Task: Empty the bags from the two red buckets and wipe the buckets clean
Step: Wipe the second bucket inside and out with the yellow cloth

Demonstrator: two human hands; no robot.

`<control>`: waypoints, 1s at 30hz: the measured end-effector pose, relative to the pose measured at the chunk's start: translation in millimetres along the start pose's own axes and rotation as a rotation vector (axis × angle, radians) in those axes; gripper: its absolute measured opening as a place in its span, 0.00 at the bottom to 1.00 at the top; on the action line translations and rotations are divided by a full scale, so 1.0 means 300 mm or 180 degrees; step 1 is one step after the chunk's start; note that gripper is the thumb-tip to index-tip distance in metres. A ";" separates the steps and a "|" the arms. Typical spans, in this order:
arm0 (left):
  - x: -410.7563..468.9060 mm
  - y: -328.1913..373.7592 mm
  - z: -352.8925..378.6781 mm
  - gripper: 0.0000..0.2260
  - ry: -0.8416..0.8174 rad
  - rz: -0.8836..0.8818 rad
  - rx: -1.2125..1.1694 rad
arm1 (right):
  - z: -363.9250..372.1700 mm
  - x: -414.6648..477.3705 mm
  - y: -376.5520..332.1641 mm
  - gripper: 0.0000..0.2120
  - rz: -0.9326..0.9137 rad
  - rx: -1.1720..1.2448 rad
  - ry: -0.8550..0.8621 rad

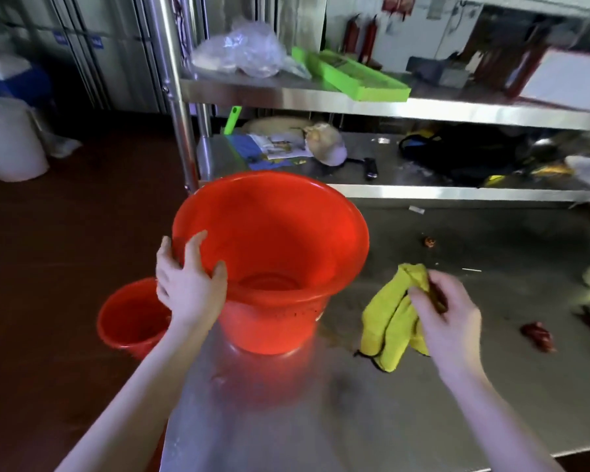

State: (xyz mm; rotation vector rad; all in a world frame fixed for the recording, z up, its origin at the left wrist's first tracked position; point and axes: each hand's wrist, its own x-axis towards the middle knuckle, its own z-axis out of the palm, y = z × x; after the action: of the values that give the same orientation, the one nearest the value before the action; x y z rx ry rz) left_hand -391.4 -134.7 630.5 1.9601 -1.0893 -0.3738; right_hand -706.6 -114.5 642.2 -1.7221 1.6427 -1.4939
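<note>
Near the left edge of the steel table [406, 403]: large red bucket [280, 253], upright, no bag visible inside; left hand [188, 284] clasping its near rim; right hand [447, 318] pinching a yellow cloth [389, 328] lying beside it; second red bucket [130, 318] on the dark floor [48, 284] below the left edge. Thin plastic, probably light, slick, slightly flexing; best steadied by the rim. Cluttered steel shelving [355, 103] behind; red scraps [539, 337] toward the right edge.
</note>
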 end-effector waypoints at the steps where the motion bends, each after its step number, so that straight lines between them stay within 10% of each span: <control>1: -0.026 0.008 0.022 0.24 -0.0027 0.0174 0.0107 | -0.021 0.023 -0.056 0.10 -0.0169 0.0061 0.0067; 5: -0.137 0.060 0.111 0.21 -0.0072 0.0825 0.0427 | -0.004 0.071 -0.228 0.09 -0.0966 -0.0073 -0.0131; 10: -0.207 0.096 0.125 0.21 -0.0303 0.1709 0.0469 | 0.176 0.001 -0.224 0.16 -0.1384 -0.1591 -0.1720; 15: -0.099 0.010 0.062 0.14 -0.0277 0.2405 0.0338 | 0.311 -0.099 -0.188 0.15 -0.1643 -0.1879 -0.0731; 23: -0.071 0.031 0.086 0.13 -0.0273 0.2303 0.0044 | 0.251 0.063 -0.047 0.13 -0.1880 -0.1825 -0.0669; 30: -0.061 0.023 0.053 0.09 -0.1095 0.2268 0.0367 | 0.151 0.468 0.124 0.14 -0.0895 -0.1643 -0.1916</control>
State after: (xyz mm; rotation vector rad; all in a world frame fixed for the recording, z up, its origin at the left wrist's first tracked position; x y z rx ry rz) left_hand -415.3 -130.1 623.9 1.4921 -1.9701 -0.2576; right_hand -718.9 -265.5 656.6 -2.4441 1.5612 -0.5336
